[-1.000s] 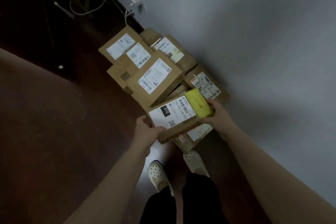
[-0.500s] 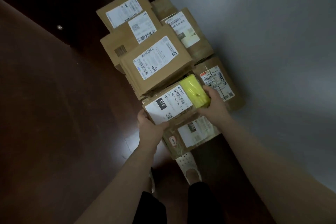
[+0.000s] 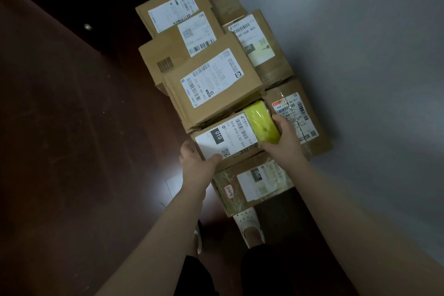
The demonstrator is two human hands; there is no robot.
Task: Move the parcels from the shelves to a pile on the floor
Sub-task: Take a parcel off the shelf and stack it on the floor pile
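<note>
— Cardboard pile [image 3: 211, 84] on the floor [image 3: 72, 127], centre frame by the wall [image 3: 360, 55]: how far along?
— At least 7 boxes stacked. 1 more parcel [image 3: 225, 139] is at its near edge, left hand [image 3: 194, 163] gripping the left corner, right hand [image 3: 283, 142] clasping the right end by the yellow packet [image 3: 262, 121]. Not released yet. Shelves aren't visible, so the remainder is unknown.

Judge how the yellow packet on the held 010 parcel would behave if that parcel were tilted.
The yellow packet looks glossy and smooth, so it would probably slide rather than roll. It seems loose on the 010 parcel, likely why the right hand braces its edge. Its soft, rounded surface suggests it may dent, not crack.
</note>
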